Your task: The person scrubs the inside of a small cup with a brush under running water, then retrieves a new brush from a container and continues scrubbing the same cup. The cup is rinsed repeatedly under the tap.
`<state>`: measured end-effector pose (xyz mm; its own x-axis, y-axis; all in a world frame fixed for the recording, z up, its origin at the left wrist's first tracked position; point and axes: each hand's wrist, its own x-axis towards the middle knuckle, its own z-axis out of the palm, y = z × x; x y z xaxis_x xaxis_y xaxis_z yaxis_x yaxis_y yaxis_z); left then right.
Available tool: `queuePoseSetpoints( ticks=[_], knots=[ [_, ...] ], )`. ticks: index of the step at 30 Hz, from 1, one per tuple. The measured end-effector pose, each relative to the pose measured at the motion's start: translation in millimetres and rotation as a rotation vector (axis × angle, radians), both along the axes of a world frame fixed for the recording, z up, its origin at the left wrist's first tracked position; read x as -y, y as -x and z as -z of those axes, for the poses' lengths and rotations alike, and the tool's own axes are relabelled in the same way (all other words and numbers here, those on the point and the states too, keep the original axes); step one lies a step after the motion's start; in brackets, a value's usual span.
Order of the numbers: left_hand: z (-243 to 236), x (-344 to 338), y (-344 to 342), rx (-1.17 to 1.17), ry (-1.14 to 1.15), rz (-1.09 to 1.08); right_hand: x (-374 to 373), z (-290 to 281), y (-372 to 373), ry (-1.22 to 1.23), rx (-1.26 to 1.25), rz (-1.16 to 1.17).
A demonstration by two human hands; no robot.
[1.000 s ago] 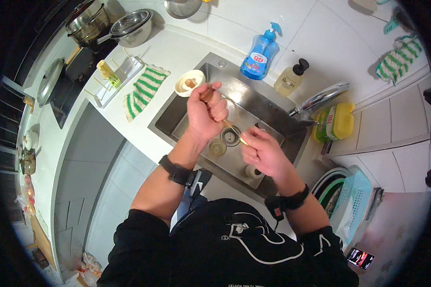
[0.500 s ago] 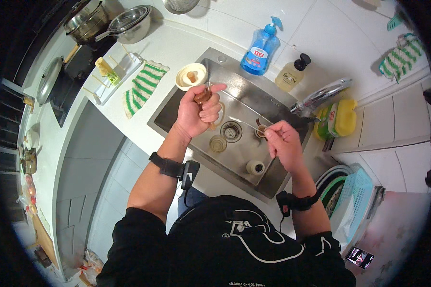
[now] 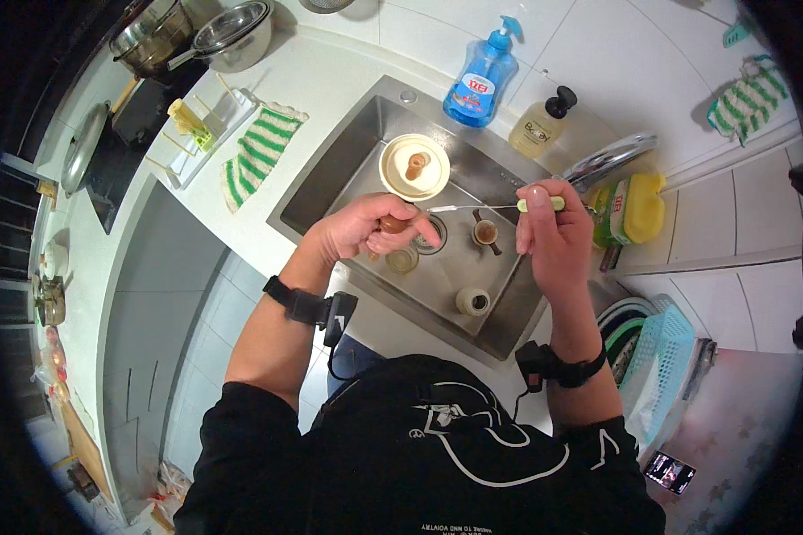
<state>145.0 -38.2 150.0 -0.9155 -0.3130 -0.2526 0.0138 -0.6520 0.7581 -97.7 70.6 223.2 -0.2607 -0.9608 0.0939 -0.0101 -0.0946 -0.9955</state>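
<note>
My left hand (image 3: 370, 234) grips the brown stem of a round cream-coloured lid-like piece (image 3: 414, 167) and holds it over the steel sink (image 3: 330, 174). My right hand (image 3: 551, 239) is raised at the sink's right side. It pinches the green handle of a thin straw brush (image 3: 539, 204), whose wire points left toward the cream piece. Three small cup-like parts lie on the sink floor: one (image 3: 402, 259) under my left hand, one brown (image 3: 484, 233) and one pale (image 3: 473, 301).
A blue soap bottle (image 3: 482, 80) and a yellowish pump bottle (image 3: 536, 130) stand behind the sink, with the faucet (image 3: 608, 158) and a yellow sponge (image 3: 644, 205) to the right. A green striped cloth (image 3: 259, 153), a tray (image 3: 201, 125) and pots (image 3: 232, 31) are on the left. A teal basket (image 3: 662, 357) is at right.
My right hand has risen and moved right, now holding the thin brush out level. My left hand has shifted the cream piece to the right, over the sink.
</note>
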Motion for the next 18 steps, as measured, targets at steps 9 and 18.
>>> queuePoseSetpoints(
  ticks=[9, 18],
  knots=[
    [-2.8, -0.9, 1.4, -0.028, -0.019, 0.031, -0.8, -0.7, -0.6, -0.016, -0.063, -0.006],
    [-1.0, -0.9, 2.7, -0.001, 0.015, 0.06, 2.1, 2.6, -4.8, -0.065, -0.075, -0.048]
  ],
)
